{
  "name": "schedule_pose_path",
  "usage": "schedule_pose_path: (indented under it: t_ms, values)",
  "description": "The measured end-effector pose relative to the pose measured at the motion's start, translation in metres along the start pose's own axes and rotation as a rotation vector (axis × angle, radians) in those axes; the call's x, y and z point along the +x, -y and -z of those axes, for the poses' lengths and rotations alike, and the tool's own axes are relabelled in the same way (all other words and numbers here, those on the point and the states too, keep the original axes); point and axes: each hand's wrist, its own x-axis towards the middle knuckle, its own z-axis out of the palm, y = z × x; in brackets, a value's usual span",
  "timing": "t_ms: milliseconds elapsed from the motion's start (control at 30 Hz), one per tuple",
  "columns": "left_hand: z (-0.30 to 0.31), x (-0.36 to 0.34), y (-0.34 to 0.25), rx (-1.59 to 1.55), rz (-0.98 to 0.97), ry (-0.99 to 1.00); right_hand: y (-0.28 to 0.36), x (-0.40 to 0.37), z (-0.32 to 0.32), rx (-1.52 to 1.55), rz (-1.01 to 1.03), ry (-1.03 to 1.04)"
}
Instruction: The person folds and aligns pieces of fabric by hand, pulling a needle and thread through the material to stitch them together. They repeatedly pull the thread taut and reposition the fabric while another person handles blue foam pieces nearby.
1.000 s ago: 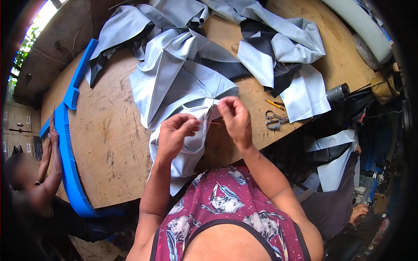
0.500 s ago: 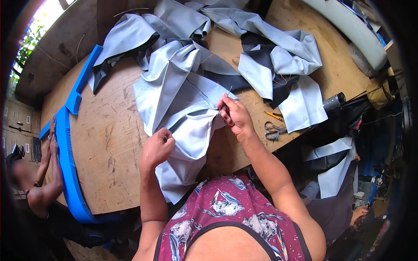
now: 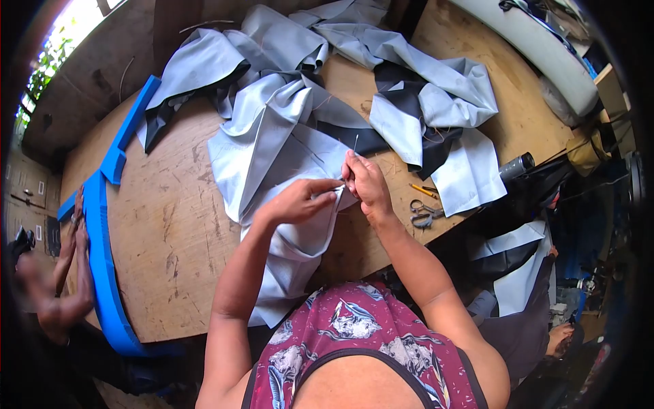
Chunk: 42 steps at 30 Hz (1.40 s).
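Silver-grey fabric point(image 3: 283, 153) with a dark underside lies in folds in front of me, one end hanging over the table edge toward my body. My right hand point(image 3: 368, 185) is closed round a thin metal tool point(image 3: 356, 141) whose slim end sticks up past the thumb; its kind does not show. Beside it, my left hand point(image 3: 300, 200) lies over the fabric, thumb and index finger pinched at the seamed edge. The fingertips of both hands meet there, hiding part of the edge.
More grey and black fabric point(image 3: 453, 92) is heaped across the wooden table point(image 3: 170, 238). Scissors point(image 3: 426, 213) and a yellow pencil point(image 3: 423, 191) lie to the right, near a dark cylinder point(image 3: 516, 166). A person point(image 3: 61, 300) at left touches blue foam point(image 3: 105, 273); another person point(image 3: 518, 334) works at lower right.
My left hand has moved right and up along the fabric, from a closed grip lower down to the edge beside my right hand. The right hand keeps the thin tool.
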Motion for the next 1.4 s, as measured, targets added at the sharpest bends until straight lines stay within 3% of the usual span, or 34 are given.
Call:
schedule_pose_path:
  t_ms: [100, 133, 167, 200, 233, 267, 333, 367, 433, 500, 567, 600, 633, 700, 733, 767, 833, 900, 933, 1033, 1167, 1233, 1300, 1367, 1400]
  values:
    - [-0.008, 0.001, -0.014, 0.034, 0.124, 0.025, -0.002, 0.004, 0.011, 0.013, -0.033, -0.038]
    - [-0.011, 0.0, -0.012, 0.007, 0.125, -0.007, -0.002, 0.017, 0.014, 0.067, 0.136, -0.17]
    - [-0.012, -0.002, -0.01, -0.02, 0.129, -0.043, 0.008, 0.032, 0.032, 0.242, -0.009, -0.292]
    - [-0.009, -0.006, -0.009, 0.013, 0.133, 0.063, 0.023, 0.051, 0.056, 0.512, -0.047, -0.423]
    - [-0.01, -0.011, -0.007, 0.013, 0.136, 0.07, 0.04, 0.062, 0.086, 0.468, 0.027, -0.592]
    - [-0.011, -0.016, -0.007, 0.015, 0.149, 0.059, 0.04, 0.078, 0.127, 0.432, 0.168, -0.608]
    - [-0.008, -0.018, -0.006, -0.075, 0.196, 0.027, 0.06, 0.073, 0.141, 0.316, 0.277, -0.609]
    - [-0.01, -0.014, -0.004, -0.078, 0.193, 0.032, 0.06, 0.071, 0.141, 0.314, 0.278, -0.614]
    - [-0.02, -0.004, -0.003, -0.382, 0.094, -0.166, 0.059, 0.065, 0.131, 0.204, 0.245, -0.502]
    - [-0.032, 0.009, -0.019, -0.408, 0.154, -0.221, 0.054, 0.06, 0.12, 0.23, 0.19, -0.426]
    - [-0.036, 0.015, -0.029, 0.197, 0.09, -0.079, 0.059, 0.058, 0.114, 0.234, 0.163, -0.372]
    - [-0.04, 0.014, -0.028, 0.21, 0.036, -0.145, 0.068, 0.059, 0.125, 0.213, 0.208, -0.41]
    - [-0.041, 0.012, -0.025, 0.209, 0.001, -0.19, 0.077, 0.071, 0.158, 0.184, 0.289, -0.56]
    - [-0.038, 0.002, -0.03, 0.132, 0.139, -0.29, 0.114, 0.065, 0.229, 0.501, 0.617, -0.687]
    - [-0.039, -0.001, -0.029, 0.056, 0.151, -0.354, 0.132, 0.057, 0.261, 0.577, 0.701, -0.88]
    - [-0.038, -0.005, -0.024, -0.024, 0.165, -0.42, 0.133, 0.049, 0.288, 0.417, 0.766, -1.066]
    - [-0.033, -0.009, -0.022, -0.115, 0.225, -0.454, 0.098, 0.044, 0.313, 0.083, 0.687, -1.161]
    - [-0.033, -0.004, -0.02, -0.266, 0.206, -0.48, 0.028, 0.058, 0.308, -0.161, 0.24, -0.977]
    - [-0.032, 0.002, -0.028, -0.393, 0.181, -0.506, -0.026, 0.063, 0.297, -0.454, 0.265, -0.741]
    - [-0.027, 0.011, -0.031, -0.398, 0.163, -0.504, -0.091, 0.06, 0.224, -0.665, -0.281, -0.536]
    - [-0.021, 0.013, -0.029, -0.486, 0.169, -0.533, -0.141, 0.065, 0.218, -0.838, -0.267, -0.404]
    - [-0.013, 0.011, -0.035, -0.542, 0.131, -0.561, -0.134, 0.059, 0.204, -0.984, 0.176, -0.833]
    - [-0.003, 0.01, -0.036, -0.634, 0.09, -0.599, -0.068, 0.023, 0.155, -0.701, 0.097, -0.57]
    - [0.008, 0.015, -0.039, -0.722, 0.024, -0.612, -0.058, -0.018, 0.097, -0.473, 0.13, -0.105]
    - [0.012, 0.019, -0.039, -0.777, -0.015, -0.616, -0.052, -0.038, 0.072, -0.443, 0.254, 0.191]
